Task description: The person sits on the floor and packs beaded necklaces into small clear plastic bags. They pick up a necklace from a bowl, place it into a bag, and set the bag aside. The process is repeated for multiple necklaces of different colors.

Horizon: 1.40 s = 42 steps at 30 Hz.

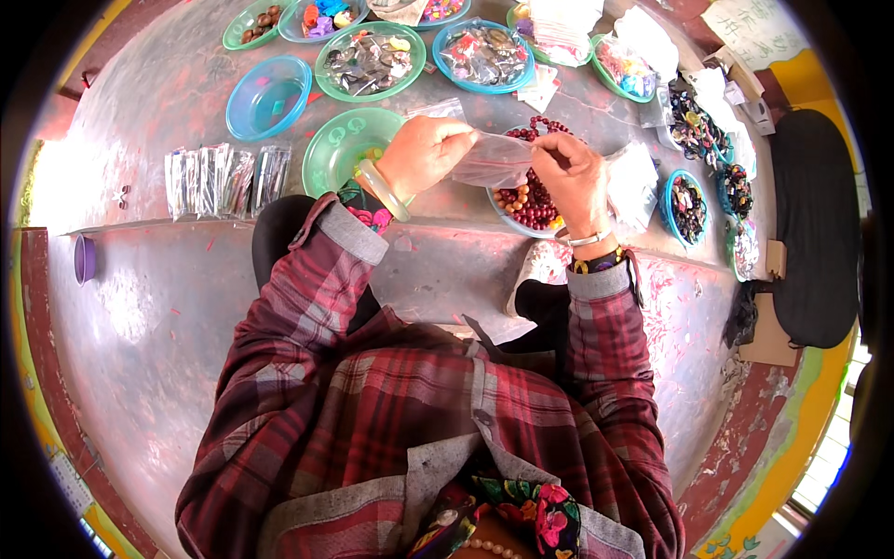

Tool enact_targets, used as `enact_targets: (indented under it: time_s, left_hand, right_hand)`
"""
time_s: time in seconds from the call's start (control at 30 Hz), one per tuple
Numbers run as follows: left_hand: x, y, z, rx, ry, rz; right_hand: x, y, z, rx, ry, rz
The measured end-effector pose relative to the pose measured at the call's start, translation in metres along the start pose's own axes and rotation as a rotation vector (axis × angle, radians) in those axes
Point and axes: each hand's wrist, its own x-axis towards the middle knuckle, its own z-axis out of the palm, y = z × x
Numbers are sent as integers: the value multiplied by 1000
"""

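Between my two hands a small clear plastic bag [494,160] is stretched out in the air. My left hand [424,154] pinches one end of it, above a green basin [321,154] with a few yellowish pieces inside. The other end is gripped by the closed fingers of my right hand [571,177]. Just under the bag and my right hand, a basin holds dark red and orange-brown bead strings [533,207], partly hidden by the hand. Whether anything lies inside the bag I cannot tell.
Filled plastic packets [226,182] lie in a row at the left. A blue basin [270,98] and a green basin of packets [370,63] stand farther back. White bags [633,186] and a small blue basket [684,207] are at the right. A purple cup [85,259] sits far left.
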Motion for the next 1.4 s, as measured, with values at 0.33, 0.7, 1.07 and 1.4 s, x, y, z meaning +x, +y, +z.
enact_targets:
  time_s: [0.33,0.7,1.07,1.4]
  left_hand:
    - [-1,-2,16,-1097,-173,93]
    - [-2,-14,42,-1240,-437,-329]
    - [0,0,34,-1454,-82,-250]
    - [-9,-12,48,-1279,77,-239]
  right_hand:
    - [2,-9,0,1010,98,323]
    - [20,3,1,1266,253,413]
    - [4,15,-1,966,-353,372]
    - [5,23,24,418,-64,211]
